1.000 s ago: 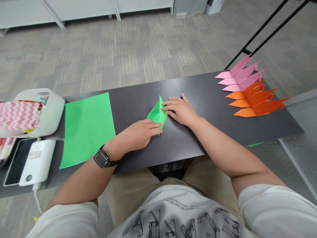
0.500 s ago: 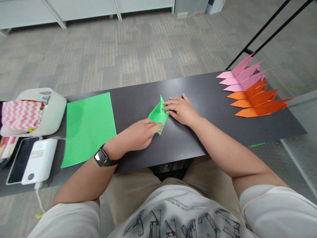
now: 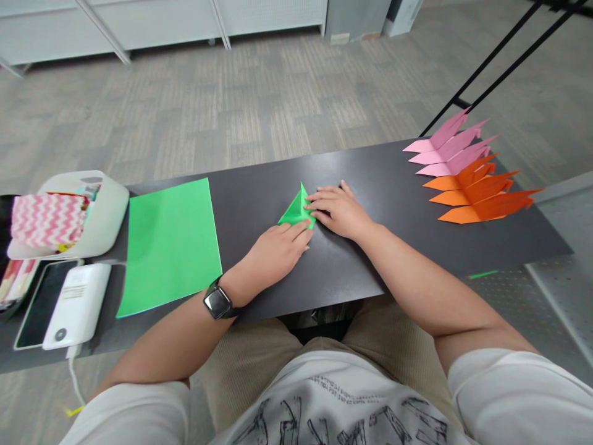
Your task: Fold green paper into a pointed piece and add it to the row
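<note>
A small piece of folded green origami paper point(image 3: 296, 210) lies on the dark table in front of me, with one point facing away. My left hand point(image 3: 283, 246) rests over its near part, fingers stretched out flat and pressing it down, so that end is hidden. On the paper's right edge sit the fingertips of my right hand point(image 3: 337, 209), whose fingers are spread. Left of my hands is a stack of green paper sheets point(image 3: 171, 247).
Several folded pink paper cranes point(image 3: 445, 148) and orange paper cranes point(image 3: 477, 191) stand in a row on the table point(image 3: 352, 272) at the right. At the left are a white basket point(image 3: 109, 216), a white power bank point(image 3: 76, 306) and a phone point(image 3: 39, 315).
My left hand has moved slightly right and come down over the near part of the green paper, whose lower point is now covered. My right hand stays at the right edge.
</note>
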Action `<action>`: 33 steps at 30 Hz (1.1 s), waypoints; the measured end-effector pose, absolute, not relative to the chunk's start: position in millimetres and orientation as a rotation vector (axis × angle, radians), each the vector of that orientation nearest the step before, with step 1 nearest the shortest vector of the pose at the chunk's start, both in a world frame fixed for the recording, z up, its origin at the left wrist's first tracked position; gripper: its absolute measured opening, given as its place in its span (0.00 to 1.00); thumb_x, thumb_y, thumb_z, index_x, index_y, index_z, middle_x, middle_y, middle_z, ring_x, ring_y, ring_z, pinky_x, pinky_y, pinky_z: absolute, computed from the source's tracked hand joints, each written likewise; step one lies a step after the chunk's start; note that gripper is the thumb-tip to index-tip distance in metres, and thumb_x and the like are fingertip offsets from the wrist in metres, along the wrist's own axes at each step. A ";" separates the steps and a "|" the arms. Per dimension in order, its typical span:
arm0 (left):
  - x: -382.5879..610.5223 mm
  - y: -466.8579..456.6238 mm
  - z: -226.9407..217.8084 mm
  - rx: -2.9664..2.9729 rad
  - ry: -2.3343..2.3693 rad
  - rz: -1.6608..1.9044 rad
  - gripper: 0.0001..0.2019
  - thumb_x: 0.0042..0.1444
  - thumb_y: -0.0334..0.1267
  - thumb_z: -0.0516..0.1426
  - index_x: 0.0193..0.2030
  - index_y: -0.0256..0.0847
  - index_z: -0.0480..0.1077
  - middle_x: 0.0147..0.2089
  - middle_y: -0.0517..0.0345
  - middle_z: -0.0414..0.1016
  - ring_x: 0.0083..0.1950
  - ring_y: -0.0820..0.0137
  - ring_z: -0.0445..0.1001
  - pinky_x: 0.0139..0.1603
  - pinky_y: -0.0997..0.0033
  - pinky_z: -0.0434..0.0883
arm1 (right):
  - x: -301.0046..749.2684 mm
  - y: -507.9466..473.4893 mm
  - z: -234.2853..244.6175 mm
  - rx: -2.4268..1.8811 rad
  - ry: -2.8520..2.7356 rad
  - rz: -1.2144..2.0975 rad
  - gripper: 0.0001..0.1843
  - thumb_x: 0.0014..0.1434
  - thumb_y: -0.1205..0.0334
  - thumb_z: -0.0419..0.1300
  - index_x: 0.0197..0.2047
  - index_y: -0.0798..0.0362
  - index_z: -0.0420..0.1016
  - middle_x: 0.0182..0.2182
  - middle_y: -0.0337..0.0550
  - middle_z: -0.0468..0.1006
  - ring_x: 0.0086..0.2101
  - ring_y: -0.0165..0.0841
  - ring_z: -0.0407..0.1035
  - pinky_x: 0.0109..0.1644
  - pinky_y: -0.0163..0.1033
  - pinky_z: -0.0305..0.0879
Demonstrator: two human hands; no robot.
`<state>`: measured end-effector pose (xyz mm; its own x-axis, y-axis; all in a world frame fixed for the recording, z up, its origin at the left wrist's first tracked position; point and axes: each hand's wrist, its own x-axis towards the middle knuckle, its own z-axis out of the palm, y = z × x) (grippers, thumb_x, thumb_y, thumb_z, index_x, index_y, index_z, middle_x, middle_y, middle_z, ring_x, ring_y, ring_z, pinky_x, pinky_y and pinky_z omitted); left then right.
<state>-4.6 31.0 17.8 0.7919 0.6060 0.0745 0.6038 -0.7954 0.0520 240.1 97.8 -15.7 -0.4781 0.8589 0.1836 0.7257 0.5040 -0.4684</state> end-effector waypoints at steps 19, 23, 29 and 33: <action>-11.8 42.2 36.1 2.855 1.123 0.708 0.13 0.76 0.36 0.52 0.56 0.42 0.78 0.54 0.47 0.82 0.53 0.59 0.78 0.58 0.53 0.76 | 240.9 95.0 -15.3 -1.285 -2.394 0.409 0.16 0.71 0.57 0.65 0.59 0.38 0.85 0.64 0.45 0.83 0.68 0.52 0.69 0.76 0.81 0.39; -34.6 62.0 28.8 2.632 1.199 0.876 0.14 0.77 0.34 0.50 0.56 0.42 0.77 0.53 0.48 0.83 0.57 0.60 0.79 0.63 0.52 0.76 | 243.5 96.6 -16.4 -1.244 -2.426 0.449 0.17 0.71 0.57 0.64 0.60 0.37 0.85 0.64 0.43 0.82 0.69 0.51 0.67 0.77 0.80 0.39; -37.1 77.9 4.9 2.606 1.067 0.717 0.18 0.77 0.36 0.50 0.66 0.40 0.75 0.68 0.46 0.79 0.68 0.59 0.77 0.72 0.47 0.73 | 245.0 97.3 -16.1 -1.231 -2.451 0.446 0.17 0.71 0.58 0.64 0.61 0.38 0.85 0.65 0.42 0.81 0.70 0.51 0.67 0.77 0.78 0.41; -32.8 77.2 2.4 2.647 1.089 0.678 0.20 0.77 0.37 0.50 0.70 0.40 0.72 0.71 0.45 0.77 0.69 0.58 0.76 0.73 0.46 0.72 | 245.6 95.9 -15.9 -1.208 -2.471 0.442 0.18 0.71 0.59 0.64 0.61 0.36 0.85 0.65 0.40 0.82 0.70 0.50 0.67 0.78 0.77 0.42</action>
<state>-32.8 77.2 2.4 0.6235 0.7055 0.3368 0.6140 -0.7086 0.3477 245.6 95.9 -15.9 -0.5732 0.8003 0.1757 0.6898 0.5871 -0.4237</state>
